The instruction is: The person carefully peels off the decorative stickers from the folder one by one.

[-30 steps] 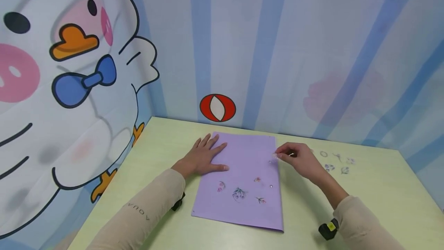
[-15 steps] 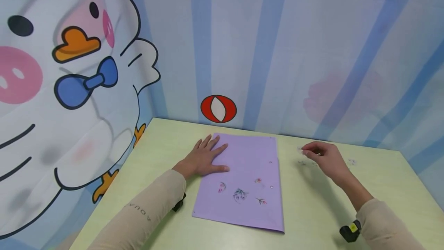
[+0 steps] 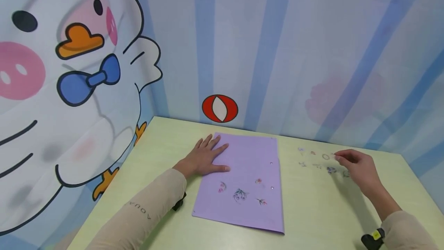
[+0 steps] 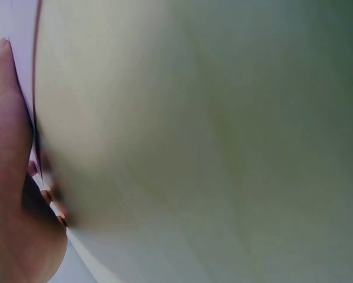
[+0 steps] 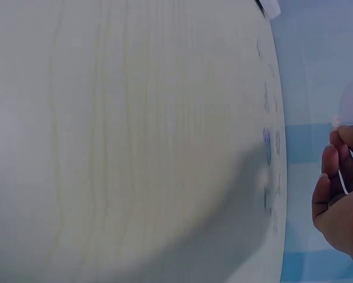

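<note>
My left hand (image 3: 207,159) lies flat with spread fingers on the left edge of a flat purple folder-like sheet (image 3: 248,157). Several flower stickers, among them a leafy bunch (image 3: 240,195), are on the sheet's lower half. To the right of it, my right hand (image 3: 359,169) hovers over the table with thumb and forefinger pinching a small, pale, see-through sticker (image 5: 336,122). What is printed on that piece is too faint to tell. Below and left of this hand lie more clear stickers, such as a ring-shaped one (image 3: 325,156) and a dark purple one (image 3: 331,169).
The pale yellow table (image 3: 312,211) meets a striped cloth backdrop (image 3: 229,49) at its far edge. A big cartoon duck is printed on the cloth (image 3: 86,126) at the left. Two small round dots (image 3: 272,188) mark the purple sheet's right side.
From the purple sheet's right edge my right hand has moved right, over the loose stickers, still pinching a small clear piece. The left hand stays in place on the sheet.
</note>
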The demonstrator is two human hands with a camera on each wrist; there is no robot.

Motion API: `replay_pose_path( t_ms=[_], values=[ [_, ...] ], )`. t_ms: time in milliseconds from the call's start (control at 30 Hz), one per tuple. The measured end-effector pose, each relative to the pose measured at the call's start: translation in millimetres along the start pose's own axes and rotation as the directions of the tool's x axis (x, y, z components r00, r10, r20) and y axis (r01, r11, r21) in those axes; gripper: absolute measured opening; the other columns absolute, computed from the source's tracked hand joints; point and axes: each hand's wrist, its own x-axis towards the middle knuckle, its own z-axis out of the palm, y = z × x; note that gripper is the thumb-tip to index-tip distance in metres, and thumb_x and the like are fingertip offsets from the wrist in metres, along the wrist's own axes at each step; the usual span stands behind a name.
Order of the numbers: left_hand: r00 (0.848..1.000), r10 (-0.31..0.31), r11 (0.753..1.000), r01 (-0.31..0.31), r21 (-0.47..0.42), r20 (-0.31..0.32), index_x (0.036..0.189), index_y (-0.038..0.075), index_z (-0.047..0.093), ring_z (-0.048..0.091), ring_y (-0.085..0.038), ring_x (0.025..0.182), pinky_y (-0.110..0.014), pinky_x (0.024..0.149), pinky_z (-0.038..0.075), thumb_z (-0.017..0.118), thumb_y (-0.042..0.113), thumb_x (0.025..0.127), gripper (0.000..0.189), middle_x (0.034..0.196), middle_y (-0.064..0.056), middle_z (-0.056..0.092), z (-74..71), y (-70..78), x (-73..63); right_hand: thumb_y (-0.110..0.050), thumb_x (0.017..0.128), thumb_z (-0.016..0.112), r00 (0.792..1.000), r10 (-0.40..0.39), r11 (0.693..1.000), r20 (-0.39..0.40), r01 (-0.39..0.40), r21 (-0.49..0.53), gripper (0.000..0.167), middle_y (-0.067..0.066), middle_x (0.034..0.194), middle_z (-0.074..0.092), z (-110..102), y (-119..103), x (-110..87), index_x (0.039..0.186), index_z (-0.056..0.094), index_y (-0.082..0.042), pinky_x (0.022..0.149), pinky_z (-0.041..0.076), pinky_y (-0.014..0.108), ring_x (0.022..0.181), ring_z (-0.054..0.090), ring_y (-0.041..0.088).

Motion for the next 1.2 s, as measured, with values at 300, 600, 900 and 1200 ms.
replay_pose_path(
  t_ms=[300,600,900,1200],
  values=[
    [1.0,-0.006,1.0,0.006,0.021,0.004,0.171,0.029,0.024,0.003,-0.041,0.163,-0.062,0.128,0.009,0.045,0.084,0.094,0.096,0.178,-0.011,0.01,-2.8,1.1,-1.0,-0.039,0.108,0.063,0.997,0.064,0.998,-0.031,-0.064,0.003,0.048,-0.012,0.104,0.07,-20.0,34.1,-8.8,0.131,0.068,0.003,0.071,0.052,0.022,0.092,0.064,0.004],
    [1.0,-0.007,0.999,0.007,0.036,0.0,0.17,0.03,0.025,0.004,-0.041,0.163,-0.062,0.128,0.009,0.045,0.084,0.094,0.096,0.178,-0.011,0.012,0.1,0.2,0.2,-0.037,0.108,0.062,0.988,0.128,0.99,-0.086,-0.133,-0.051,0.049,-0.012,0.096,0.07,-29.6,58.2,-11.7,0.129,0.068,0.007,0.065,0.051,0.023,0.082,0.06,-0.003],
    [1.0,-0.01,0.999,0.01,0.038,0.004,0.171,0.031,0.023,0.003,-0.039,0.163,-0.061,0.129,0.008,0.043,0.086,0.093,0.097,0.178,-0.01,0.01,2.7,-0.9,1.0,-0.036,0.109,0.06,0.965,0.248,0.957,-0.084,-0.258,-0.134,0.048,-0.002,0.097,0.072,-37.7,80.2,-14.0,0.126,0.07,0.008,0.063,0.049,0.024,0.085,0.059,0.006],
    [1.0,-0.011,0.999,0.011,0.034,0.011,0.171,0.031,0.023,0.003,-0.04,0.163,-0.061,0.129,0.008,0.043,0.085,0.094,0.096,0.178,-0.01,0.009,0.5,-0.3,0.9,-0.032,0.107,0.063,0.97,0.234,0.95,-0.065,-0.242,-0.197,0.044,0.016,0.108,0.071,-42.7,86.3,-9.8,0.123,0.07,0.008,0.062,0.049,0.029,0.085,0.059,0.016]
  ],
)
